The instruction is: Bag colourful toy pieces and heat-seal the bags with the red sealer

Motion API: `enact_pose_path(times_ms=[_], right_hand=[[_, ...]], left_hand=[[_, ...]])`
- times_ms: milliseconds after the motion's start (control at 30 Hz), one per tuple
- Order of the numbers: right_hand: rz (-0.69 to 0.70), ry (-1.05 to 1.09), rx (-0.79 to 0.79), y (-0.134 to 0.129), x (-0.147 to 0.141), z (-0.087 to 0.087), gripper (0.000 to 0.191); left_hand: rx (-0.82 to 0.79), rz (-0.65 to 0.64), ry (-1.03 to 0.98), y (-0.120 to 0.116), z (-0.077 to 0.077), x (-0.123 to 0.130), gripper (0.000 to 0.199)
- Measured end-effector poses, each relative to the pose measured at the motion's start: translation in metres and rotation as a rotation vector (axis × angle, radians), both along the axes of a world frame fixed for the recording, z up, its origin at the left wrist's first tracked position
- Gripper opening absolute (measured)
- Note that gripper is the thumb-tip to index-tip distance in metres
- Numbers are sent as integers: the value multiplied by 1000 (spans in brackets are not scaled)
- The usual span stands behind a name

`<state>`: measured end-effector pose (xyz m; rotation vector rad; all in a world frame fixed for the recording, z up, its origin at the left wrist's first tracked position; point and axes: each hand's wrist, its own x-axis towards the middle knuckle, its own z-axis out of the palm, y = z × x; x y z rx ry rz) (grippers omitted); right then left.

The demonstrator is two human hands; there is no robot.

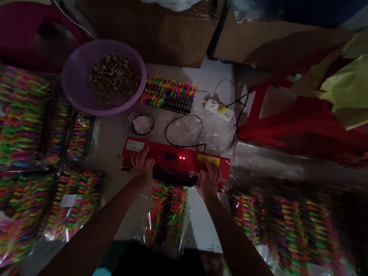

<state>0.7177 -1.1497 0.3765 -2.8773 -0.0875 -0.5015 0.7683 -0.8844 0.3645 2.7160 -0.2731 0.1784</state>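
Observation:
A long red machine [165,152] with glowing red lights lies across the work surface. My left hand [142,165] rests on its left part, fingers bent over the front edge. On its right part my right hand [209,179] presses in the same way. Both hands' fingers curl over the machine's front bar. A clear plastic bag of colourful small items [167,212] lies between my forearms, its upper end at the machine's front edge. Whatever is under the bar is hidden.
At the left stands a purple basin [72,77] of brass-coloured pieces, with a small bowl [129,123] nearby. Colourful items on a black rack [177,105] and a white power strip [229,114] lie behind the machine. Filled bags [72,214] flank both sides; a red stool [255,131] stands right.

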Motion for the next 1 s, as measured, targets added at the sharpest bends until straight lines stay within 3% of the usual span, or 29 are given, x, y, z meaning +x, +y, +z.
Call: enact_pose_path(times_ms=[267,833,1000], right_hand=[[44,37,64,-1,-2,-5,5],[20,112,53,-2,-2,-8,14],[-29,140,127,-3,6,1,15]], left_hand=[[42,-60,-101,4,-11,-2,7],[-32,-38,-73,-1,-7,-1,14],[-65,-23,-61,-5,13,10,14]])
